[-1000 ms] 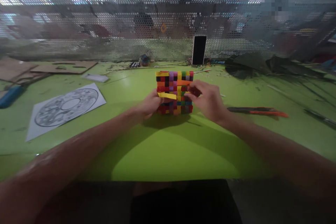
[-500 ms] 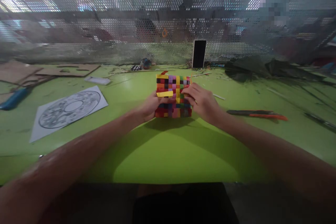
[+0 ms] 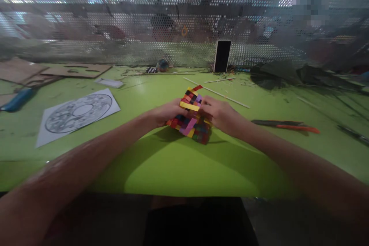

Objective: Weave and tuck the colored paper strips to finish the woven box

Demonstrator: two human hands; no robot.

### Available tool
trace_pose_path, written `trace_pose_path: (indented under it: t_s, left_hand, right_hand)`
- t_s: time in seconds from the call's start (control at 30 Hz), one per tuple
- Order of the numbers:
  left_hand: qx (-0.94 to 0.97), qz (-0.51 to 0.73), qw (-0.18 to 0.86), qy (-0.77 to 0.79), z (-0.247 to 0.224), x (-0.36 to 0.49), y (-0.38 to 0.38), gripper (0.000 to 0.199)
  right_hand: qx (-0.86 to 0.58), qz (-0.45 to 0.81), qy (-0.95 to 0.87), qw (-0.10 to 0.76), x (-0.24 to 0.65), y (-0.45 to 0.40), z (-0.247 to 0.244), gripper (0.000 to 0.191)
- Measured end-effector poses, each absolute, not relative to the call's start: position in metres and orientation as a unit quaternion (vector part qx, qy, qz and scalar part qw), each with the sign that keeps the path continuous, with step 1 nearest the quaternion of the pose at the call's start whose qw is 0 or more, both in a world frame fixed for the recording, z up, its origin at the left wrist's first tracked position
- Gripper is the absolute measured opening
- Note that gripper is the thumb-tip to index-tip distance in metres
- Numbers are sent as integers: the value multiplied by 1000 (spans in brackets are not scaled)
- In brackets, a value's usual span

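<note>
A small woven piece of many-coloured strips (image 3: 188, 126) is held tilted above the green table, in the middle of the head view. My left hand (image 3: 170, 112) grips its left side, fingers wrapped onto its face. My right hand (image 3: 217, 112) is closed on its upper right part, with bent fingertips against the weave. A loose yellow strip (image 3: 189, 106) sticks out between the two hands, and a red strip end (image 3: 197, 88) rises at the top. The fingertips partly cover the weave.
On the green table (image 3: 150, 173) lie a printed sheet (image 3: 62, 117) and blue tool (image 3: 19, 100) at left, cardboard (image 3: 83, 70) behind, an orange-and-black tool (image 3: 288, 125) at right. A phone-like slab (image 3: 222, 56) stands at the back near dark leaves (image 3: 276, 75).
The woven piece has turned from upright and square to a slanted pose, its lower end swung right and down. Both hands stay on it. A long pale stick behind it shows more fully.
</note>
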State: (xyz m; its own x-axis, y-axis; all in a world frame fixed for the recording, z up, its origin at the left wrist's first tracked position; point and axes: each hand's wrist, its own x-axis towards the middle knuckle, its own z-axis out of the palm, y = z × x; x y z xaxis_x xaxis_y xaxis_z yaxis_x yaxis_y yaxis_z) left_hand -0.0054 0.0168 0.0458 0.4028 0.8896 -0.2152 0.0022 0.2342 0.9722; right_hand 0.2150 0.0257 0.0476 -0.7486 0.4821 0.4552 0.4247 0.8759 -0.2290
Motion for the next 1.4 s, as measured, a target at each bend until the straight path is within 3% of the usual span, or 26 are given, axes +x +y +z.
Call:
trace_pose_path:
  t_s: [0.13, 0.37, 0.6, 0.87, 0.97, 1.4]
  left_hand:
    - [549, 317, 658, 407, 46, -1, 13, 20]
    - [562, 348, 639, 395, 46, 9, 4, 12]
    - [585, 399, 603, 367, 39, 10, 3, 17]
    - [535, 465, 568, 419, 33, 10, 8, 37]
    - [525, 453, 582, 426, 35, 9, 7, 43]
    - [671, 379, 503, 391, 36, 7, 8, 39]
  right_hand:
    - [-214, 53, -945, 240, 213, 22, 56, 29]
    - [-238, -13, -933, 271, 202, 11, 64, 19]
    - [-294, -106, -929, 200, 201, -6, 69, 24]
    - [-305, 15, -898, 315, 209, 10, 62, 27]
    - [-303, 69, -885, 346, 212, 18, 63, 20]
    - [-296, 101, -904, 292, 214, 19, 60, 13]
